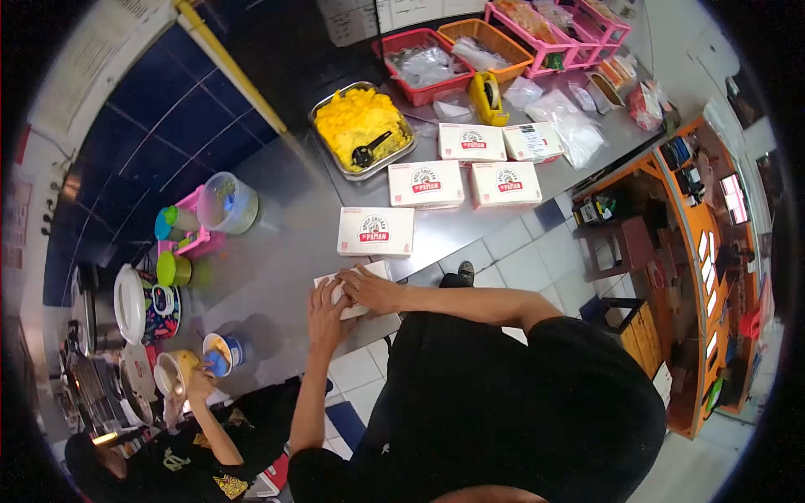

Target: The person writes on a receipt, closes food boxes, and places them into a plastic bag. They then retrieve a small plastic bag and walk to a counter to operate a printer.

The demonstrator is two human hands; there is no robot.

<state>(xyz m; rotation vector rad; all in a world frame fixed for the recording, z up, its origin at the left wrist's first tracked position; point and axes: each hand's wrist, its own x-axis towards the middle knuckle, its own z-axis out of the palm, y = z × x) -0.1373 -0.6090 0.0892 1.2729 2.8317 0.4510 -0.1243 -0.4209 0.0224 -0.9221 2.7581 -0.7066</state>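
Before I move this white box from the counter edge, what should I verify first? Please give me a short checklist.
1. Both hands on it: left hand and right hand lie on the white box: ok.
2. Lid fully closed: the hands cover it: cannot tell.
3. Box fully supported: it sits at the front edge of the steel counter, overhang unclear: cannot tell.
4. Room ahead: bare counter lies left of the nearest logo box: ok.
5. Other person clear: the co-worker's hand is at a cup, apart from the white box: ok.
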